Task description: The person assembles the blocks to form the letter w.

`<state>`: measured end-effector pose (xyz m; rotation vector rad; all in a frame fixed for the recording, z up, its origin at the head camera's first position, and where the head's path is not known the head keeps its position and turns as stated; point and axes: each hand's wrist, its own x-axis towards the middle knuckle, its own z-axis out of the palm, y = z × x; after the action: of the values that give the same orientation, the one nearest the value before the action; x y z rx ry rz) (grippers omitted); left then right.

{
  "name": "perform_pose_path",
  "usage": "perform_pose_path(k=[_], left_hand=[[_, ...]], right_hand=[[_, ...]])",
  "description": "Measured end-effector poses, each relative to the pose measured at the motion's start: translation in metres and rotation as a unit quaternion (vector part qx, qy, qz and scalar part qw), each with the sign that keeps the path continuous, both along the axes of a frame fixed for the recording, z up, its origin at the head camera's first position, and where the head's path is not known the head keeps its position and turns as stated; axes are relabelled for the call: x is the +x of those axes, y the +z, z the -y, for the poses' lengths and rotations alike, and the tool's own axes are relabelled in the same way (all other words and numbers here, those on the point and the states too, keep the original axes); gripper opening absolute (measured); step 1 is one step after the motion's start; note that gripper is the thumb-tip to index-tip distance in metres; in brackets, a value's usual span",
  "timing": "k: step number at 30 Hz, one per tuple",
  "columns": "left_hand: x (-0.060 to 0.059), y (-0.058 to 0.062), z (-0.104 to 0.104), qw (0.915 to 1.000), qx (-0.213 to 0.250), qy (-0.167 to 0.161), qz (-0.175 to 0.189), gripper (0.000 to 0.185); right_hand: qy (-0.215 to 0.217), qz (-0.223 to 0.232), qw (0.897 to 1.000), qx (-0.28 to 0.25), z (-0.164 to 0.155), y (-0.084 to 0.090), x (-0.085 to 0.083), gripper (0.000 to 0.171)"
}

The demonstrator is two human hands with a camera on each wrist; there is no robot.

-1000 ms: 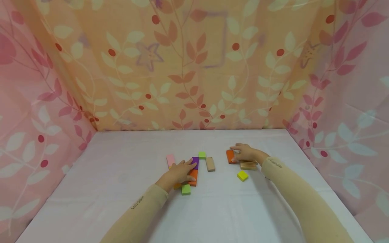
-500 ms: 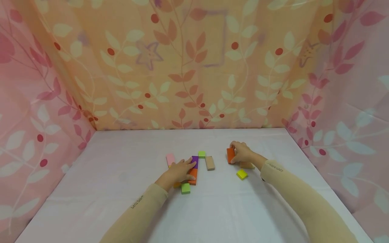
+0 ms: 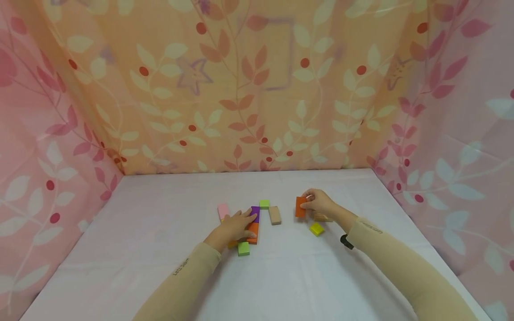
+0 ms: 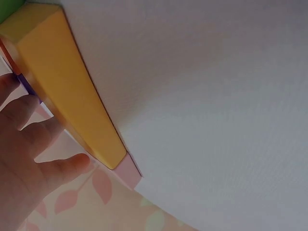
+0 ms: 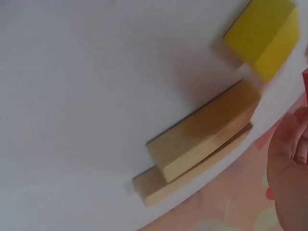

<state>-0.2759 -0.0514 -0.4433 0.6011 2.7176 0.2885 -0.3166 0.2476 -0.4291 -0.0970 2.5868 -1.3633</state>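
Note:
In the head view my right hand (image 3: 320, 202) pinches an orange block (image 3: 300, 207) between thumb and fingers, held up at the right of the group. My left hand (image 3: 233, 228) lies with spread fingers over a purple block (image 3: 255, 214) and a second orange block (image 3: 253, 232) set end to end. Beside that hand, the left wrist view has a long yellow-orange block (image 4: 72, 91) with a pink block (image 4: 128, 172) at its end. Close below my right hand are two plain wooden blocks (image 5: 202, 132) and a yellow block (image 5: 262, 36).
A light green block (image 3: 263, 204) and a plain wooden block (image 3: 275, 215) lie between the hands. Another green block (image 3: 243, 248) sits nearer the front. Patterned cloth (image 3: 249, 89) walls the white table (image 3: 160, 276) at the back and sides.
My right hand has taken hold of the orange block, lifted it and shifted slightly left, away from the plain wooden blocks. My left hand has stayed in place.

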Motion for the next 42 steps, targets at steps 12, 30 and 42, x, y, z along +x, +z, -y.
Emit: perform_pose_path(k=[12, 30, 42], left_hand=[[-0.001, -0.002, 0.001, 1.0000, 0.003, -0.001, 0.003, 0.072], [-0.001, 0.001, -0.003, 0.9998, -0.020, 0.001, -0.009, 0.072], [-0.003, 0.002, -0.003, 1.0000, -0.007, 0.006, 0.003, 0.072]], right_hand=[[0.056, 0.084, 0.994, -0.049, 0.031, -0.008, 0.038, 0.032], [0.256, -0.126, 0.941, 0.183, 0.045, -0.018, 0.070, 0.058], [0.245, -0.112, 0.944, 0.191, 0.052, -0.018, 0.065, 0.056]])
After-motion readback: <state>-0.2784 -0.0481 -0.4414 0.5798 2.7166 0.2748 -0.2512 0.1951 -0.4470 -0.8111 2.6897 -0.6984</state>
